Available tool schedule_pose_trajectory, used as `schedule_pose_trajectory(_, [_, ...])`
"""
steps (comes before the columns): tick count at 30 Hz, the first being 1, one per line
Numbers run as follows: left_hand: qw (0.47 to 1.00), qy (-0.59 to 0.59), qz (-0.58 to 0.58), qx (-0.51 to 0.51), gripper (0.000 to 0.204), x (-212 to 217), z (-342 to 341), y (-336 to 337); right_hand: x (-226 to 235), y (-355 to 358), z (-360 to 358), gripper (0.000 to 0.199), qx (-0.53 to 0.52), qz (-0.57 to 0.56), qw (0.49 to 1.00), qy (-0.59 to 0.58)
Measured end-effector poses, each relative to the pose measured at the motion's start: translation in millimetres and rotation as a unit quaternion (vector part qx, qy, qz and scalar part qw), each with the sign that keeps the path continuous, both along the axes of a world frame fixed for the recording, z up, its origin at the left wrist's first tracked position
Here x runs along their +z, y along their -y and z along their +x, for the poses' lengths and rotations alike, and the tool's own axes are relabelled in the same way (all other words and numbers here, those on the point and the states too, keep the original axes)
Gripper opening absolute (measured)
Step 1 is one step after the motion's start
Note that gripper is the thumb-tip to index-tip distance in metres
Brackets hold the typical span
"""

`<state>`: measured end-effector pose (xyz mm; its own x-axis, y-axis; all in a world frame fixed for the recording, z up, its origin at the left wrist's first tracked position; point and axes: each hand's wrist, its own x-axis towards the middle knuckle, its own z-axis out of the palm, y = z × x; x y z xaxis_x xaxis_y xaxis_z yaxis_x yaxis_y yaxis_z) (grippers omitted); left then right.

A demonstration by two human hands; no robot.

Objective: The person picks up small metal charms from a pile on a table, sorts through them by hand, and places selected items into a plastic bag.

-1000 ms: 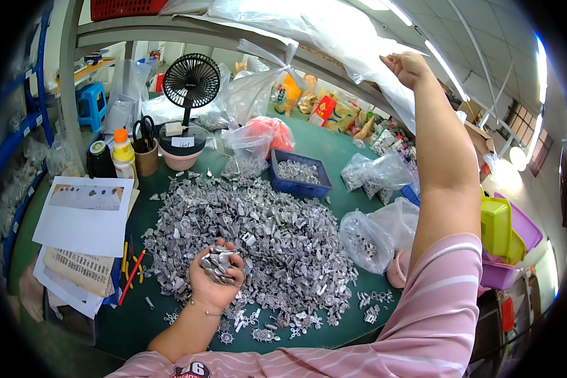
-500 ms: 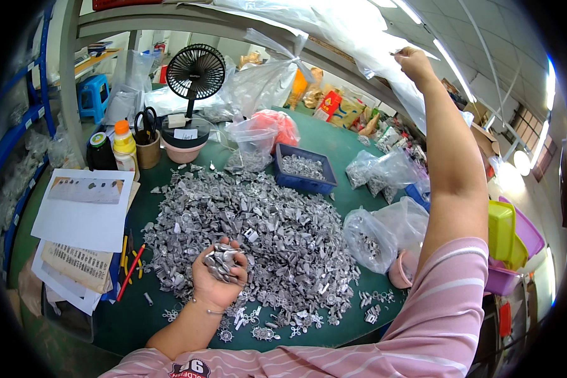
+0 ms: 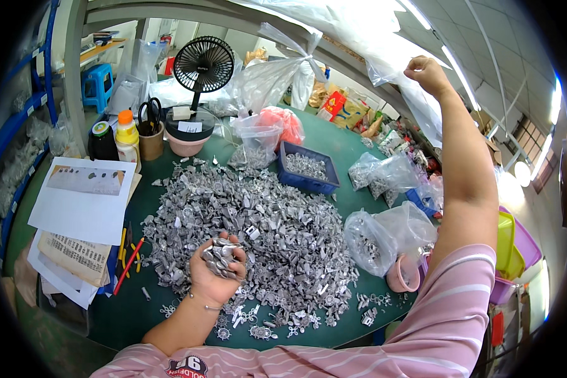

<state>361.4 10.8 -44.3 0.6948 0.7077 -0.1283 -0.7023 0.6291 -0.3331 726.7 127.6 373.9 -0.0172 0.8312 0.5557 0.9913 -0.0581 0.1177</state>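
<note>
A handful of small, smooth, silver-grey metal pieces (image 3: 222,257) lies in my left hand (image 3: 213,278), palm up with the fingers curled round them. Just beneath and beyond it spreads a wide heap of small grey metal castings (image 3: 283,233), some shaped like little ship's wheels. My right arm is stretched up at the far right. My right hand (image 3: 429,75) is raised near the white plastic sheeting (image 3: 384,68) that hangs over the overhead beam. Its fingers are closed together; whatever they hold, if anything, is too small to make out.
Beyond the heap stand a blue tray (image 3: 309,183) of castings and a black fan (image 3: 203,65). Clear bags (image 3: 366,242) and a pink cup (image 3: 403,275) are at the right. Papers (image 3: 82,198), pens (image 3: 130,264) and a yellow bottle (image 3: 127,140) occupy the left. An overhead beam (image 3: 233,19) crosses above.
My right hand has shifted slightly right and down, its fingers still closed. The left hand keeps its handful in nearly the same place. The whole view has moved a little.
</note>
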Motion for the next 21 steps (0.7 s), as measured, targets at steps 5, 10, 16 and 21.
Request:
schedule_pose_trajectory(5, [1.0, -0.023, 0.004, -0.003, 0.021, 0.8, 2.3, 1.6, 6.1, 9.1, -11.0, 0.024, 0.024, -0.076, 0.976, -0.203])
schedule_pose_trajectory(10, [0.999, -0.033, -0.003, -0.005, 0.021, 1.6, 3.1, 3.2, 15.7, -22.1, 4.3, 0.038, 0.001, -0.058, 0.963, -0.263])
schedule_pose_trajectory(16, [0.999, -0.037, -0.008, 0.014, 0.021, -1.2, 0.4, 0.7, 5.1, -69.2, -0.8, 0.049, -0.159, -0.091, 0.982, -0.043])
schedule_pose_trajectory(21, [0.999, -0.034, -0.016, 0.024, 0.02, -2.0, -2.0, -1.8, 13.7, -96.8, 13.4, 0.036, -0.057, -0.112, 0.992, 0.004])
